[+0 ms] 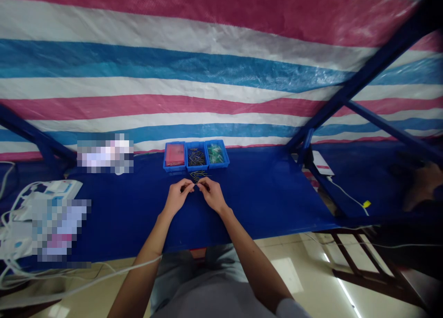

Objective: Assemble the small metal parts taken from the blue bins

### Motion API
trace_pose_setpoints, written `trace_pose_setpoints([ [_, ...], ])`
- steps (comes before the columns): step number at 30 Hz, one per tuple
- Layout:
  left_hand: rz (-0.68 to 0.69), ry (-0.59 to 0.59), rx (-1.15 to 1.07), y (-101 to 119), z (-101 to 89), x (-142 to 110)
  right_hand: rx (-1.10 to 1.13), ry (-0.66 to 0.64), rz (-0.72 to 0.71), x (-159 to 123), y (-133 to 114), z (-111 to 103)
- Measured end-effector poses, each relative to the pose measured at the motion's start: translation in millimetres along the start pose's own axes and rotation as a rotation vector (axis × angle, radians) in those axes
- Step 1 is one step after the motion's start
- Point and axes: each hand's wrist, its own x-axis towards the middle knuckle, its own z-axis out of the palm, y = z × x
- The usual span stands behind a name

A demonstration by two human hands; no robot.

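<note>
My left hand (179, 195) and my right hand (211, 193) meet over the blue table, fingertips pinched and almost touching. Something thin and tiny sits between them, too small to name. Just beyond my fingers lies a loose pile of thin metal pins, perhaps screws or nails (198, 176). Behind the pile, more of these dark pins (196, 158) fill the middle blue bin (197, 169). Flat pink-red pieces (175, 155) lie in the left blue bin (175, 170). Green pieces in what looks like clear plastic (216, 153) are in the right blue bin (219, 165).
White power strips with tangled cables (51, 189) crowd the table's left end, near blurred-out items. On the right, a white device (322, 163) with a cable stands by a blue frame post (306, 145). Another person's hand (427, 179) shows at far right. Striped sheeting (207, 69) hangs behind.
</note>
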Motion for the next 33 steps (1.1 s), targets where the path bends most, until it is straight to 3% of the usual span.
trace_pose_setpoints([
  [20, 0.019, -0.034, 0.043, 1.9, 1.4, -1.1, -0.087, -0.068, 0.014, -0.9, 3.7, 0.9],
  [33, 0.018, -0.016, 0.027, 2.4, 0.1, -1.0, -0.015, -0.003, -0.014, -0.3, 2.8, 2.6],
])
